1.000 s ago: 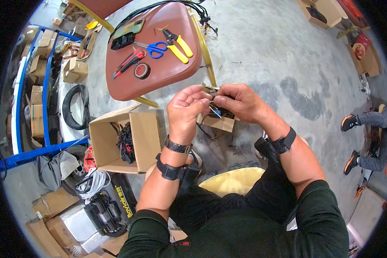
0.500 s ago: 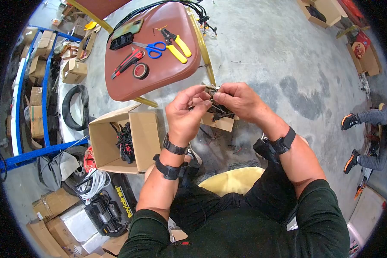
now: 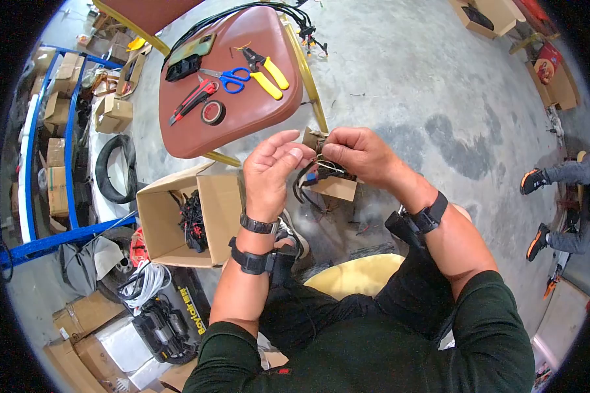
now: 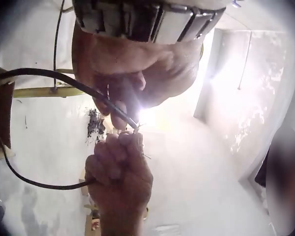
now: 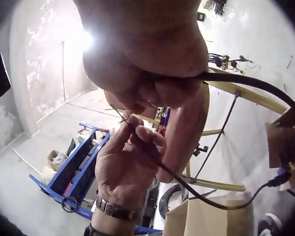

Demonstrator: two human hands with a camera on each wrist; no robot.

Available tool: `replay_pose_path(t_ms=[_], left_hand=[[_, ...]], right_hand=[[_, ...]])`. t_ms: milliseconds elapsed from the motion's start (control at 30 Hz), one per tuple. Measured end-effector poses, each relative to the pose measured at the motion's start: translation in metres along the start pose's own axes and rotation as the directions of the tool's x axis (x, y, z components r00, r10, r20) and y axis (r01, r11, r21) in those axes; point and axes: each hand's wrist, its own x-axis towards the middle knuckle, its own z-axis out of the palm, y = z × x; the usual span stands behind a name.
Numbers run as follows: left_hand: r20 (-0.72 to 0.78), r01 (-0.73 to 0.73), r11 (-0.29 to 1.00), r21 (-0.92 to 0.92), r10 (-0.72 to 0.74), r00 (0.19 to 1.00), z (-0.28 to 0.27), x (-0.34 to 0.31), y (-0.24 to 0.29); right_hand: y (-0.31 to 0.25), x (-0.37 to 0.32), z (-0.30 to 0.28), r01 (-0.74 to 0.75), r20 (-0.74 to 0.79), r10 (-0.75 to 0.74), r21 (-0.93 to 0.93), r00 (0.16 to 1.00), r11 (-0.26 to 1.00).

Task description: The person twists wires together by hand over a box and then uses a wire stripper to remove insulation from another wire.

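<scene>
Both hands meet in front of the body, over an open cardboard box [image 3: 337, 188] of wires on the floor. My left hand [image 3: 267, 173] pinches a black cable [image 5: 179, 181] near its end with thumb and fingers; the cable runs down to a plug by a box. My right hand [image 3: 362, 156] grips another black cable [image 5: 246, 81], its fingers curled into a fist around it. Fine bare strands [image 4: 138, 129] stick out where the fingertips come together. The right palm hides part of its cable.
A chair seat [image 3: 242, 128] ahead bears wire strippers [image 3: 267, 71], blue scissors [image 3: 235, 81], a red utility knife [image 3: 191, 103], a tape roll [image 3: 213, 112] and a phone [image 3: 193, 49]. A box [image 3: 220, 219] with black cables stands at left. Another person's legs [image 3: 557, 175] show at right.
My left hand has drawn slightly left, so the gap between the hands is wider. A dark cable loop shows below it. The right hand has hardly moved.
</scene>
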Motion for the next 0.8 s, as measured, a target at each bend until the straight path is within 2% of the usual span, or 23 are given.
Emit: replay_pose_path(t_ms=[67,200,300,400,500,667,800], left_hand=[[0.059,0.128,0.982,-0.140,-0.121,0.991,-0.003,0.001,0.000],[0.172,0.218,0.970,-0.106,-0.198,0.965,-0.013,0.002,-0.008],[0.254,0.176,0.973,-0.149,-0.135,0.958,-0.010,0.001,-0.005],[0.235,0.218,0.961,-0.168,-0.176,0.956,-0.009,-0.001,-0.005],[0.276,0.206,0.956,-0.210,-0.144,0.950,-0.010,0.000,-0.006],[0.243,0.147,0.976,-0.159,-0.106,0.964,-0.010,0.001,-0.010],[0.183,0.126,0.986,-0.107,-0.105,0.978,-0.005,0.000,-0.009]], right_hand=[[0.003,0.001,-0.002,0.030,0.040,-0.029,-0.040,0.999,0.999],[-0.003,-0.002,0.000,0.041,0.086,-0.035,-0.064,0.996,0.997],[-0.004,-0.002,-0.001,0.056,0.100,-0.052,-0.042,0.994,0.998],[-0.004,-0.002,-0.002,0.049,0.110,-0.043,-0.056,0.993,0.997],[-0.004,-0.003,-0.001,0.069,0.104,-0.063,-0.052,0.993,0.996],[0.002,-0.001,-0.003,0.078,0.081,-0.070,-0.092,0.994,0.993],[0.002,-0.003,-0.002,0.014,0.061,-0.009,-0.085,0.998,0.996]])
